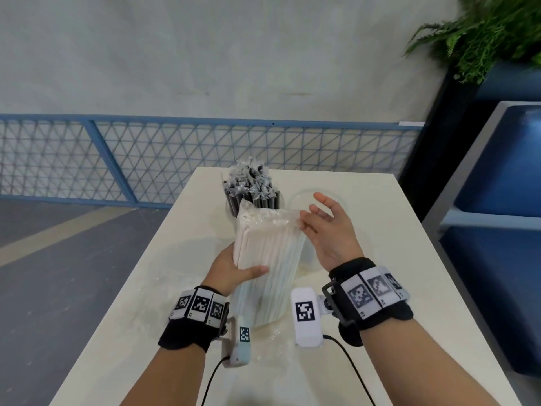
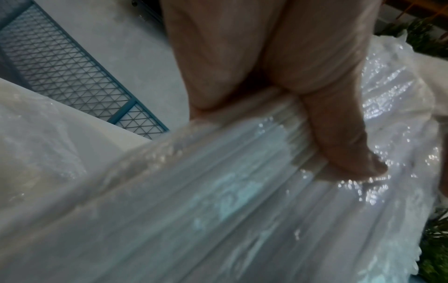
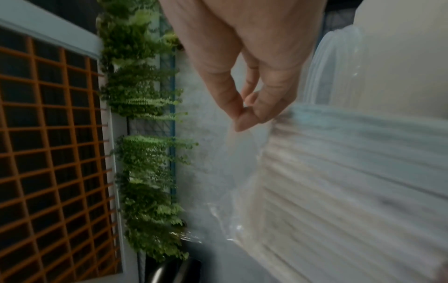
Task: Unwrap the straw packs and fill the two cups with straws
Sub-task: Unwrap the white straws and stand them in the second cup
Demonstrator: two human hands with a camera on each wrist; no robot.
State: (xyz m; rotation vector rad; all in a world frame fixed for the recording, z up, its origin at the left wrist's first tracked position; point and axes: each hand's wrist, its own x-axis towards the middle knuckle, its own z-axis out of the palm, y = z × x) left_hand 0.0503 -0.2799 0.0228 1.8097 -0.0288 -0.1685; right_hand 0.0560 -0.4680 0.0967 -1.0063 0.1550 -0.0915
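Observation:
A pack of white straws (image 1: 269, 259) in clear plastic wrap stands tilted over the white table (image 1: 380, 259). My left hand (image 1: 240, 268) grips its lower half, thumb across the front; in the left wrist view the thumb (image 2: 339, 145) presses the pack (image 2: 218, 191). My right hand (image 1: 310, 221) is at the pack's top right corner. There its thumb and forefinger (image 3: 244, 113) pinch the loose film beside the straws (image 3: 351, 172). Behind the pack a clear cup (image 1: 231, 209) holds black wrapped straws (image 1: 251, 189). A second clear cup (image 1: 295, 197) stands empty, partly hidden by my right hand.
Crumpled clear wrap (image 1: 269, 344) lies on the table near the front edge, between my wrists. A blue mesh fence (image 1: 146, 153) runs behind the table. Blue cushioned seating (image 1: 497, 200) and a fern (image 1: 486, 30) are to the right.

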